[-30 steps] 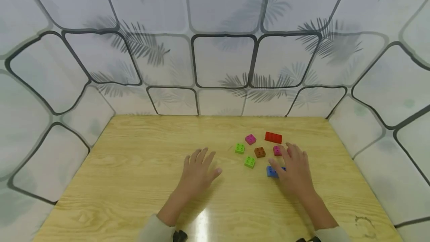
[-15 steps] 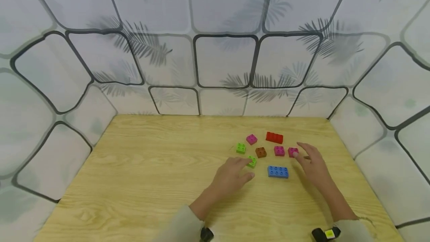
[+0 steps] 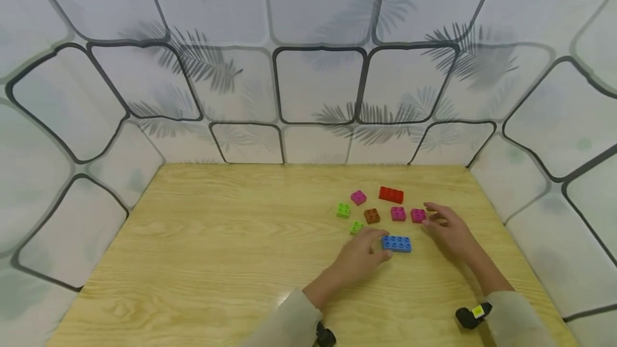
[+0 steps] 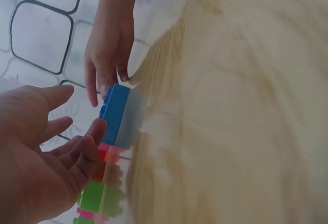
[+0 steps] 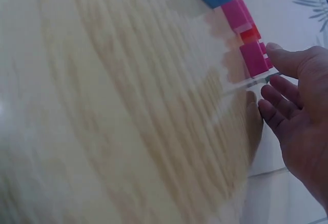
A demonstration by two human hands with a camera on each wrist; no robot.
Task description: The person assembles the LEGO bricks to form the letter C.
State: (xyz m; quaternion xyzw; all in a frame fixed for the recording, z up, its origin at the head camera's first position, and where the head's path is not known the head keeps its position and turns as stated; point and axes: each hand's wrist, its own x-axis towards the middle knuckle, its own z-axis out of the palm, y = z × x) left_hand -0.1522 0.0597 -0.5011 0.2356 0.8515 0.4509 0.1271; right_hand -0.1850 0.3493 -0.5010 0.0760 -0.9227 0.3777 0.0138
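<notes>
A blue eight-stud toy brick lies stud-side up on the wooden table. My left hand is at its left end, thumb and fingers spread apart; in the left wrist view the fingertips come close to the blue brick, and contact is unclear. To the right, my right hand hovers beside the rightmost pink brick. Its thumb tip is at or very near that pink brick in the right wrist view, while the other fingers bend loosely around nothing.
Another pink brick, a brown brick and two green bricks, one near and one farther, lie around. Behind them are a third pink brick and a long red brick. Patterned walls enclose the table.
My left hand has moved right, past the near green brick to the blue brick. My right hand has shifted right, from over the blue brick to beside the rightmost pink one. The bricks look unmoved.
</notes>
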